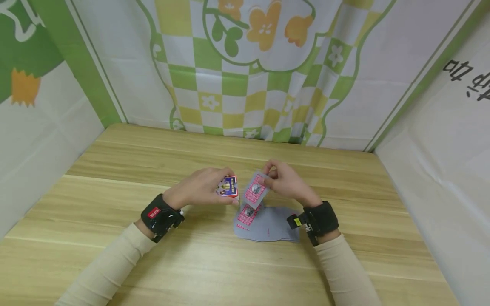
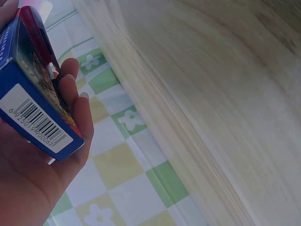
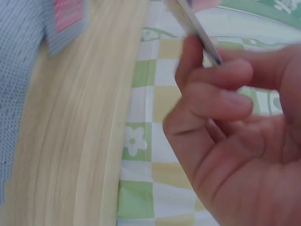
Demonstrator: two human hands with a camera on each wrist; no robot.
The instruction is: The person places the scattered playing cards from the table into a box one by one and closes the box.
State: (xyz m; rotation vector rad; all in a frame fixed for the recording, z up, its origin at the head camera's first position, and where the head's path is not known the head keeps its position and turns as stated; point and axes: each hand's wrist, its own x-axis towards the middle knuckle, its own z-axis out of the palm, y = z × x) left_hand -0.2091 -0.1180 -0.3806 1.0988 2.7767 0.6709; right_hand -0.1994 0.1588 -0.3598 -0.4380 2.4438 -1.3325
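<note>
Currently, the person's left hand grips a small playing-card box near the middle of the head view, fingers curled round it; the left wrist view shows its barcoded end, upper left of the frame. To the right of the box, the right hand pinches a red-backed card between thumb and fingers. Whether a single card or a thin packet is pinched cannot be told. Below it in the frame, a spread pile of cards lies on the tabletop, another red-backed card at its upper left.

The pinched card overlaps that one in the head view, and contact cannot be made out. If they do touch, the lower edge could snag and drag the pile out of place. A loose pinch near one edge might let the card twist or drop, while squeezing too hard could bend it. The right wrist strap sits close to the pile's right end, so a low wrist might scatter cards. Too firm a left grip could crush the box's walls.
</note>
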